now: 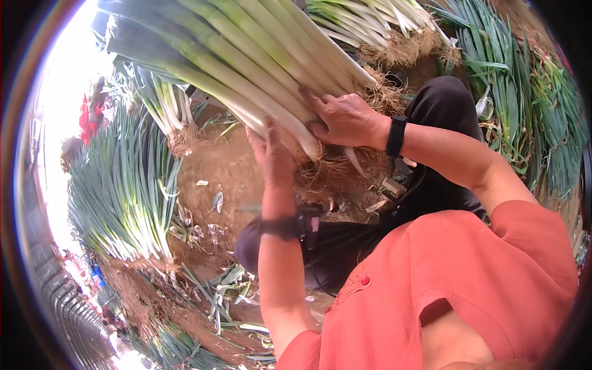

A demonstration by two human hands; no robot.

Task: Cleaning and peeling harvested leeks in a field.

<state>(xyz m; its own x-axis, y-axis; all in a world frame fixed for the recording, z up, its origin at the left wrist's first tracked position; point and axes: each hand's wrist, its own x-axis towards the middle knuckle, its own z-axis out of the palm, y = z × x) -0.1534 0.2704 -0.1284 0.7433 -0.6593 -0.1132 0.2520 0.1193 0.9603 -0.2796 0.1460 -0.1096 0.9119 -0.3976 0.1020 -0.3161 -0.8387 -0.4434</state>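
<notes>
A large bundle of leeks slants across the upper middle, its green tops toward the upper left and its pale ends toward me. Shaggy brown roots hang from those ends. My left hand, closed, grips the near-left edge of the bundle, some fingers hidden behind the stalks. Higher and to the right, my right hand is closed on the white stalks near the roots, thumb and fingers pressed against them. Both wrists wear dark bands.
More leeks lie on the soil at left. Another rooted bunch lies at the far middle, and green piles run along the right. Torn leaf scraps litter the brown ground. My bent dark-trousered knees flank the roots.
</notes>
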